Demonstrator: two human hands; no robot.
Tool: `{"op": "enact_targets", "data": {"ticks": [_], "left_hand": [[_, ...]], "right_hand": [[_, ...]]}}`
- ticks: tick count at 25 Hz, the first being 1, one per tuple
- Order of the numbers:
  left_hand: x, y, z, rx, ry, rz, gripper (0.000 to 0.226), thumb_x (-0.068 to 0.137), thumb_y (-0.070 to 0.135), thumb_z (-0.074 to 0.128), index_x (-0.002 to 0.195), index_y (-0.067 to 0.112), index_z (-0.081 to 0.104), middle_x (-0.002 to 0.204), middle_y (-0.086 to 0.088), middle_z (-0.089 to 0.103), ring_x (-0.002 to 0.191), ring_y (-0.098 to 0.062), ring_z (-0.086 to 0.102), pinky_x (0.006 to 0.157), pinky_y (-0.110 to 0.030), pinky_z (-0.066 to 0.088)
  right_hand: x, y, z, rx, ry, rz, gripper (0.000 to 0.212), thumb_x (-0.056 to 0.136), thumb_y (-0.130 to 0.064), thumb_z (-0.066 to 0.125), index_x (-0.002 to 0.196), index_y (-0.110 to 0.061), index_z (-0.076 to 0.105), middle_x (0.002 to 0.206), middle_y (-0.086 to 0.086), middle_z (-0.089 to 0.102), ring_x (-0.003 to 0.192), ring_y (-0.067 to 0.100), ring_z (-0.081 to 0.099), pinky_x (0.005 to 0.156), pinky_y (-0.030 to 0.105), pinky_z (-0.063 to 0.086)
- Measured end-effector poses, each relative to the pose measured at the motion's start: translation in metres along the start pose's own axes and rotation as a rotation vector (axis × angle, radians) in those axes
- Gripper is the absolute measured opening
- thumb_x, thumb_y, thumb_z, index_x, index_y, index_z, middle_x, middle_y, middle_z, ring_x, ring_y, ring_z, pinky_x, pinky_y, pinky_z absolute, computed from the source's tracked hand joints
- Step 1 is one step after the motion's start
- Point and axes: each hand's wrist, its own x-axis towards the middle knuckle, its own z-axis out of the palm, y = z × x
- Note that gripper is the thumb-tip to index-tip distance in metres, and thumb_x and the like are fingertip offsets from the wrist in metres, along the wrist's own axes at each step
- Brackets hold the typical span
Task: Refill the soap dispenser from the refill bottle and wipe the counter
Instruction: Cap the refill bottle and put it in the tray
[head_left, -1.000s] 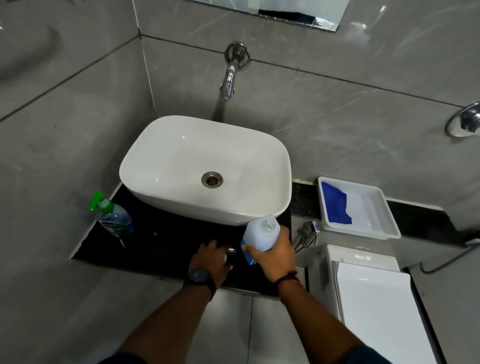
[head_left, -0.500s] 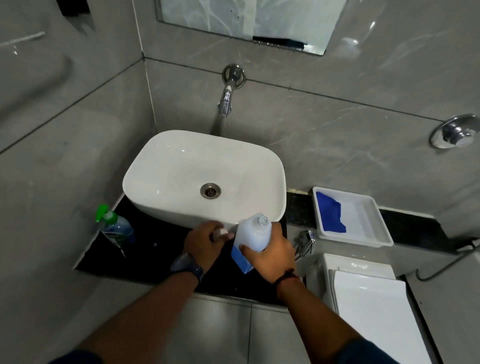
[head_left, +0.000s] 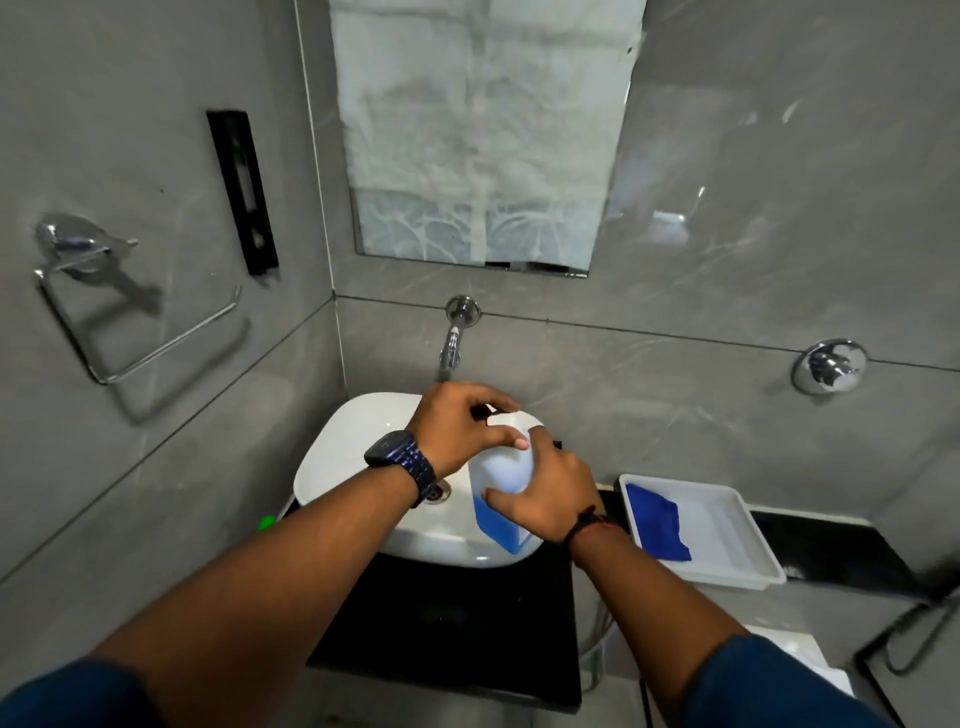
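Observation:
My right hand (head_left: 550, 491) grips a translucent white refill bottle (head_left: 501, 475) with blue liquid at its bottom, held up over the white basin (head_left: 358, 441). My left hand (head_left: 460, 428) is curled over the bottle's top, its fingers round a white cap there. The soap dispenser shows only as a green pump tip (head_left: 266, 521) at the basin's left, mostly hidden by my left forearm. A blue cloth (head_left: 657, 519) lies in a white tray (head_left: 727, 540) to the right.
The basin sits on a black counter (head_left: 457, 623). A wall tap (head_left: 451, 343) juts out above it, below a mirror (head_left: 483, 130). A chrome towel ring (head_left: 104, 312) hangs on the left wall and a chrome valve (head_left: 828, 366) on the right wall.
Both hands have lifted from the counter edge to above the basin, with the bottle. My left hand went from the counter to the bottle's top. The view tilted upward.

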Motion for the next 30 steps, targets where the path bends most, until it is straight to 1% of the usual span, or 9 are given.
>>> {"op": "enact_targets", "data": {"ticks": [3, 9, 11, 15, 19, 22, 26, 29, 30], "left_hand": [[0.004, 0.011, -0.001, 0.065, -0.061, 0.056, 0.037, 0.053, 0.025, 0.089, 0.087, 0.018, 0.075, 0.076, 0.015, 0.065, 0.068, 0.010, 0.058, 0.063, -0.001, 0.039], [0.006, 0.019, 0.000, 0.177, -0.098, 0.103, 0.037, 0.058, 0.020, 0.086, 0.092, 0.014, 0.074, 0.091, -0.002, 0.071, 0.075, -0.009, 0.060, 0.069, -0.011, 0.045], [0.010, 0.023, -0.001, 0.215, -0.206, 0.102, 0.032, 0.065, 0.010, 0.081, 0.096, 0.015, 0.073, 0.099, -0.002, 0.072, 0.084, -0.009, 0.062, 0.078, -0.014, 0.047], [0.012, 0.026, -0.003, 0.034, -0.363, 0.043, 0.041, 0.069, -0.009, 0.070, 0.106, 0.008, 0.068, 0.103, 0.000, 0.070, 0.096, -0.006, 0.065, 0.089, -0.015, 0.048], [0.013, 0.029, 0.004, -0.113, -0.213, 0.015, 0.042, 0.066, 0.002, 0.080, 0.106, 0.009, 0.068, 0.106, -0.005, 0.071, 0.094, -0.009, 0.067, 0.090, -0.021, 0.051], [0.019, 0.023, -0.004, -0.131, -0.082, -0.089, 0.047, 0.052, 0.019, 0.089, 0.095, 0.023, 0.071, 0.098, 0.005, 0.071, 0.090, -0.009, 0.066, 0.086, -0.027, 0.054], [0.023, 0.010, -0.021, -0.143, 0.015, -0.158, 0.028, 0.068, 0.002, 0.076, 0.081, 0.026, 0.071, 0.083, 0.005, 0.071, 0.079, -0.008, 0.066, 0.089, -0.035, 0.054], [0.023, 0.019, -0.017, -0.114, 0.042, -0.152, 0.010, 0.070, 0.021, 0.078, 0.076, 0.026, 0.073, 0.079, 0.011, 0.072, 0.078, -0.003, 0.067, 0.082, -0.024, 0.055], [0.023, 0.024, -0.013, -0.057, 0.033, -0.141, 0.019, 0.062, 0.033, 0.083, 0.076, 0.025, 0.073, 0.076, 0.013, 0.072, 0.074, 0.000, 0.066, 0.073, -0.016, 0.054]], "right_hand": [[-0.001, 0.000, -0.011, -0.028, -0.012, -0.009, 0.076, 0.050, -0.068, 0.059, 0.112, -0.029, 0.036, 0.100, 0.005, 0.066, 0.089, 0.032, 0.063, 0.070, 0.036, 0.053], [-0.002, -0.004, -0.013, -0.056, -0.003, 0.028, 0.079, 0.048, -0.070, 0.056, 0.113, -0.027, 0.038, 0.098, 0.003, 0.065, 0.086, 0.029, 0.062, 0.065, 0.031, 0.048], [-0.001, -0.005, -0.013, -0.057, -0.005, 0.045, 0.084, 0.047, -0.071, 0.056, 0.116, -0.027, 0.038, 0.099, 0.003, 0.065, 0.087, 0.029, 0.062, 0.066, 0.031, 0.048], [0.000, -0.005, -0.012, -0.044, -0.010, 0.048, 0.094, 0.047, -0.071, 0.057, 0.128, -0.029, 0.033, 0.101, 0.003, 0.066, 0.092, 0.029, 0.063, 0.071, 0.033, 0.049], [0.002, -0.015, -0.015, 0.015, 0.018, 0.048, 0.084, 0.046, -0.071, 0.058, 0.117, -0.028, 0.043, 0.096, -0.002, 0.066, 0.090, 0.024, 0.063, 0.071, 0.029, 0.050], [0.005, -0.021, -0.022, 0.061, 0.026, 0.049, 0.081, 0.046, -0.070, 0.060, 0.114, -0.029, 0.044, 0.098, -0.003, 0.065, 0.089, 0.022, 0.062, 0.067, 0.026, 0.045], [0.011, -0.019, -0.035, 0.116, 0.068, 0.091, 0.075, 0.050, -0.063, 0.067, 0.110, -0.024, 0.047, 0.101, 0.001, 0.065, 0.089, 0.026, 0.061, 0.065, 0.026, 0.040], [0.013, -0.022, -0.037, 0.091, 0.040, 0.088, 0.075, 0.050, -0.063, 0.067, 0.111, -0.025, 0.046, 0.100, 0.001, 0.064, 0.088, 0.026, 0.062, 0.066, 0.026, 0.042], [0.014, -0.024, -0.037, 0.091, 0.034, 0.086, 0.076, 0.049, -0.064, 0.065, 0.111, -0.026, 0.045, 0.097, -0.001, 0.063, 0.088, 0.024, 0.062, 0.066, 0.027, 0.043]]}}
